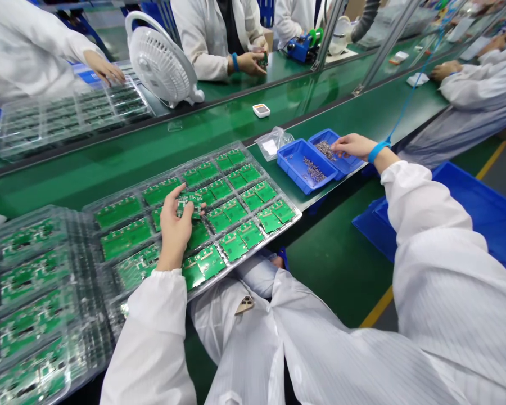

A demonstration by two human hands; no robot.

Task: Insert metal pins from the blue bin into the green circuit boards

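My left hand (175, 230) grips a small green circuit board (189, 203) between thumb and fingers. It is held just above a clear plastic tray (297, 215), whose pockets carry rows of green circuit boards (226, 215). Over at the right, my right hand (356, 147) reaches into a blue bin (349, 167) with its fingertips pinched together above a pile of small metal parts (325, 149). Whatever lies between those fingertips is too small to make out. Touching that bin is a second blue bin (293, 163) with more of the same parts.
Stacked clear trays (78, 270) of boards stand at left. A plastic bag (274, 143) lies behind the bins. A blue cord (409, 95) runs up from my wrist strap (378, 151). Across the line are a white fan (162, 62) and co-workers' hands. Blue crates (480, 208) sit lower right.
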